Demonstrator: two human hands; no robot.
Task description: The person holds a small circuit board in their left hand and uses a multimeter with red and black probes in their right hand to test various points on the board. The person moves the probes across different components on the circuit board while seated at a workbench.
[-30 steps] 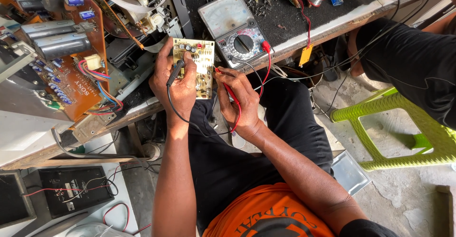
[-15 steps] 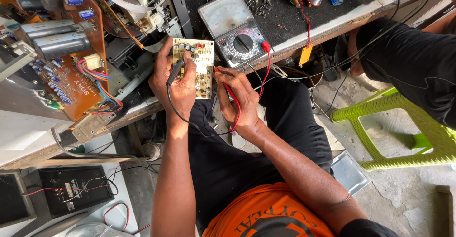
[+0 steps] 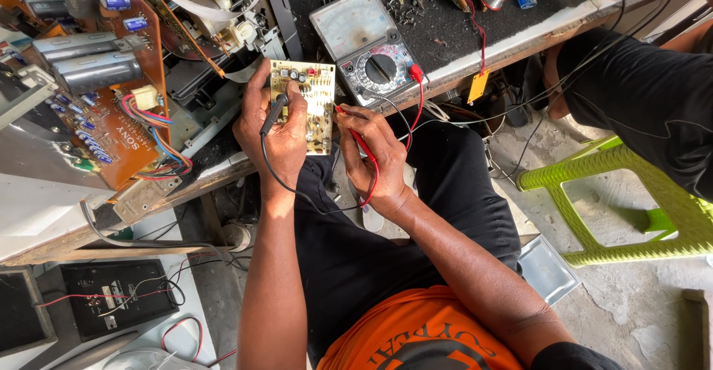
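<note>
The small circuit board [image 3: 310, 110] stands lengthwise between both hands at the bench edge. The left hand [image 3: 271, 129] wraps its left side, closed, pinching the black probe [image 3: 276, 109] against it. The right hand [image 3: 371, 151] closes on the red probe [image 3: 355, 129], tip apparently touching the right edge.

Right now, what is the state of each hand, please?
Left hand: closed, holding the small circuit board and the black probe.
Right hand: closed on the red probe, its tip at the board.
</note>
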